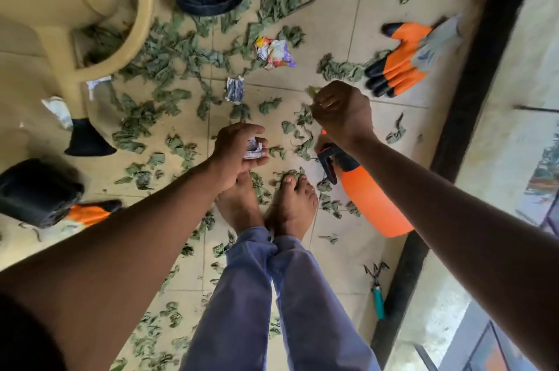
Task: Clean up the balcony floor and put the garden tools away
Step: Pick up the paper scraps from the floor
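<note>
Litter first: left hand cups a crumpled silvery paper scrap; right hand is fisted, contents unclear. Better gather wrappers before dried green leaves; tools last

The person as seen from above. 2 bare forearms, without sleeves, watch or bracelet in view, end in the left hand and the right hand, both ungloved. Trousers of soft blue-violet cloth cover both legs, the hems bunched and creased at the ankles. 2 bare feet, without shoes or socks.
</note>
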Action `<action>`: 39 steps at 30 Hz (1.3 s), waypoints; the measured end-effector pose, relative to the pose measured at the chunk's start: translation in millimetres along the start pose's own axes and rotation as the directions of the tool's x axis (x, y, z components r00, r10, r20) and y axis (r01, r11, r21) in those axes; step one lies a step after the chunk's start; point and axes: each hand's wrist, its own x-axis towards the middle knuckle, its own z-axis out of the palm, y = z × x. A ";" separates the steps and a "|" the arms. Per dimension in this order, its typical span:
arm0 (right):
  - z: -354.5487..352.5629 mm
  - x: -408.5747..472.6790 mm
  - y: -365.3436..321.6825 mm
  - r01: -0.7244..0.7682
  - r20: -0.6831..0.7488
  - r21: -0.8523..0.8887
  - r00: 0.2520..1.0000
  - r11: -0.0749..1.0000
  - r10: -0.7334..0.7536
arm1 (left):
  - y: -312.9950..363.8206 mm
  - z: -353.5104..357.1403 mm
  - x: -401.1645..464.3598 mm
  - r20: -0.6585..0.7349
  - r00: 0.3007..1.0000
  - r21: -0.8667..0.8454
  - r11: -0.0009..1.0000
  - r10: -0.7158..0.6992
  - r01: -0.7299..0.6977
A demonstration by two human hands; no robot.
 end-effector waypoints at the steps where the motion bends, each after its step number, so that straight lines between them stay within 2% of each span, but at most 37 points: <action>1: -2.4 -2.1 -3.5 -0.005 0.009 0.104 1.000 0.995 0.005 | 4.3 0.6 -0.4 0.017 1.000 -0.024 1.000 0.001 -0.001; 2: -3.7 -4.6 -8.7 -0.017 0.042 0.238 0.999 0.971 0.007 | 8.8 0.8 0.0 0.042 0.999 -0.051 0.999 -0.001 0.004; 4: -4.0 -12.6 -23.2 -0.063 0.151 0.515 0.988 0.855 -0.018 | 17.6 0.2 0.8 0.101 0.995 -0.098 0.995 -0.006 0.016; 5: -2.3 -16.3 -30.6 -0.071 0.183 0.583 0.982 0.809 -0.045 | 22.2 0.0 0.9 0.122 0.992 -0.125 0.992 -0.009 0.024; 6: 1.8 -17.6 -35.7 -0.061 0.196 0.585 0.978 0.809 -0.067 | 26.6 -0.4 1.5 0.137 0.991 -0.161 0.986 -0.012 0.034; 10: 27.4 -16.0 -45.5 0.023 0.212 0.403 0.970 0.915 -0.118 | 39.4 -1.7 3.6 0.193 0.981 -0.305 0.951 0.014 0.046; 14: 52.0 -14.7 -57.5 0.149 0.218 0.255 0.954 0.955 -0.207 | 37.9 -11.3 12.2 0.178 0.981 -0.205 0.978 0.074 -0.036; 16: 57.8 -4.8 -64.1 0.160 0.136 0.182 0.973 0.970 -0.186 | 36.8 -20.7 19.6 0.126 0.989 -0.216 0.975 0.082 -0.054; 18: 59.6 16.7 -64.8 0.173 0.019 0.015 0.985 0.985 -0.173 | 36.4 -30.5 25.9 0.086 0.993 -0.250 0.967 0.079 -0.055; 21: 62.2 55.8 -61.5 0.246 -0.010 -0.311 0.965 0.918 -0.262 | 35.9 -42.4 30.8 0.096 0.989 -0.262 0.962 0.112 -0.084; 23: 65.7 77.3 -59.5 0.290 0.069 -0.454 0.954 0.842 -0.292 | 34.6 -47.1 33.1 0.101 0.987 -0.243 0.965 0.122 -0.095; 25: 67.6 91.4 -58.6 0.310 0.169 -0.531 0.951 0.789 -0.260 | 31.4 -50.8 34.9 0.092 0.988 -0.239 0.966 0.122 -0.097; 27: 70.2 98.6 -59.4 0.312 0.195 -0.566 0.950 0.763 -0.244 | 26.3 -54.1 36.6 0.093 0.989 -0.245 0.965 0.115 -0.089; 33: 64.5 85.6 -53.8 0.109 0.032 -0.485 0.994 0.868 -0.106 | 13.3 -49.6 28.7 0.070 0.994 -0.272 0.960 0.080 -0.058; 36: 53.2 56.2 -62.0 0.066 -0.038 -0.355 0.996 0.932 -0.085 | 10.5 -46.0 21.3 0.056 0.998 -0.337 0.942 0.038 -0.017; 39: 47.1 18.0 -69.4 0.113 -0.052 -0.154 0.991 0.982 -0.122 | 10.4 -42.6 15.6 0.049 0.999 -0.387 0.922 0.019 0.002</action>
